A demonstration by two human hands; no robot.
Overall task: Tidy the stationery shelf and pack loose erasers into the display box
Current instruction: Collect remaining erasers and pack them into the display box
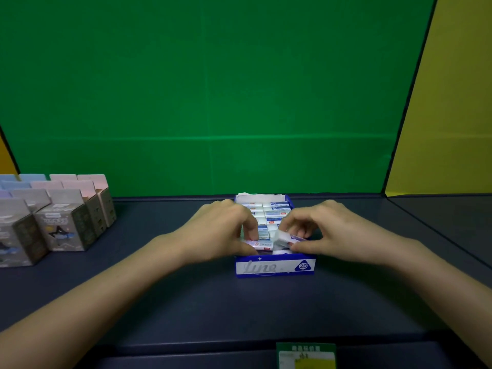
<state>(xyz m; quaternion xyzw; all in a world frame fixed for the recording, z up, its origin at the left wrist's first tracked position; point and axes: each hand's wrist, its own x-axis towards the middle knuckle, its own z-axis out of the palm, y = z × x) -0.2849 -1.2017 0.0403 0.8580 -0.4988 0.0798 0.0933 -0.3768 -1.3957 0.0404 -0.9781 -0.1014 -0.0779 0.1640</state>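
A blue and white display box [275, 267] marked "2B" stands in the middle of the dark shelf. Rows of white erasers [274, 211] with blue sleeves fill its back part. My right hand [319, 230] pinches one tilted eraser [285, 239] over the front right of the box. My left hand [226, 230] reaches into the front left, its fingers pressing on erasers [262, 245] lying there. Both hands hide part of the box's front rows.
Several grey and pastel product boxes [61, 225] stand in rows at the left. A green price tag [306, 355] hangs on the shelf's front edge. A green back wall and a yellow side panel [447, 102] close the shelf in.
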